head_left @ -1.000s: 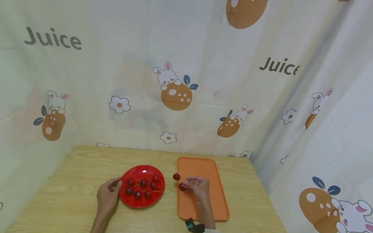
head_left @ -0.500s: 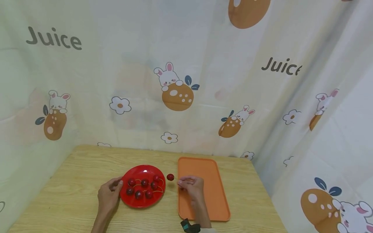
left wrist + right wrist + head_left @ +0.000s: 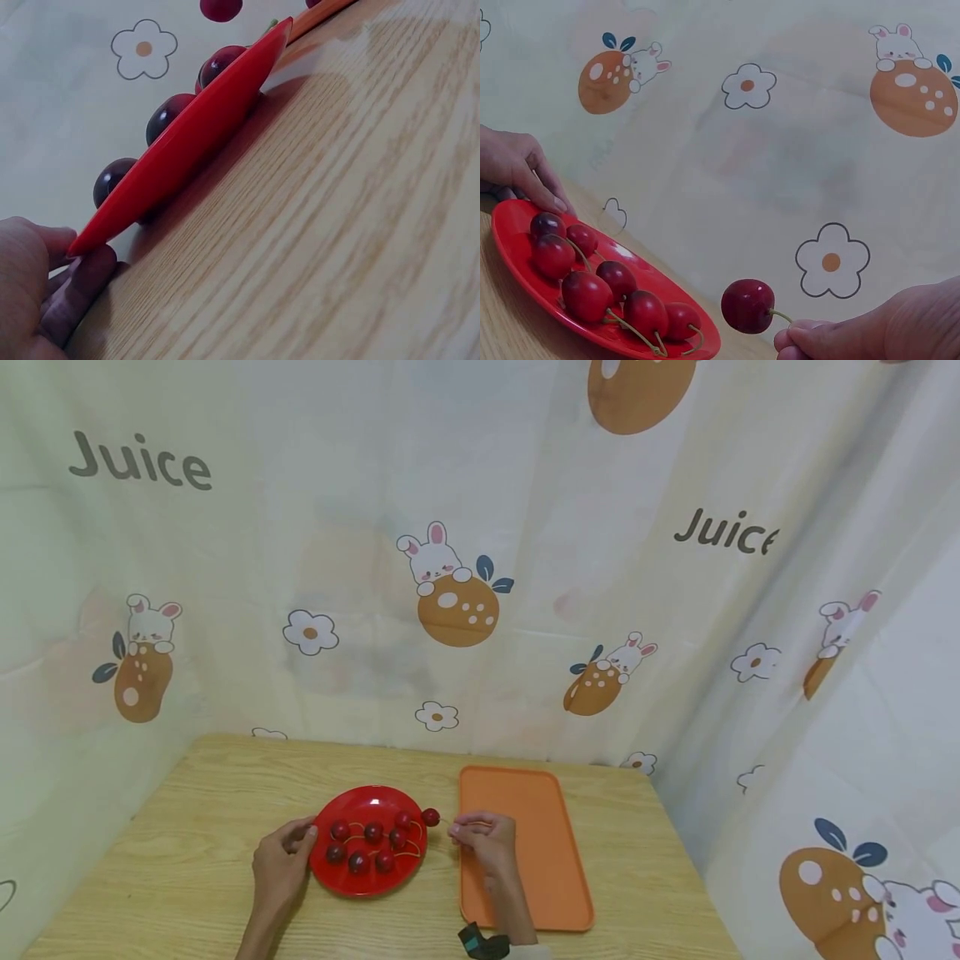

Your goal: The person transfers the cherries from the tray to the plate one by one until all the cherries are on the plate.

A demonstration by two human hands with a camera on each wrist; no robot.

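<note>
Cherries (image 3: 373,832), 7, lie on the plate (image 3: 348,803) the left hand (image 3: 279,862) grips; the right hand (image 3: 491,843) pinches another's stem (image 3: 781,316).

Plate (image 3: 371,882): plain red. Cherries (image 3: 359,862) on and beside plate: dark red; stems (image 3: 781,315) yellow-green. Tray (image 3: 536,852) right of plate: plain orange. Table (image 3: 225,827) under plate: pale woodgrain. Curtain (image 3: 345,443) behind plate: cream, printed brown fruit, white rabbits, flowers.

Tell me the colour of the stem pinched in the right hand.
Yellowish green: the stem shows best in the right wrist view.
</note>
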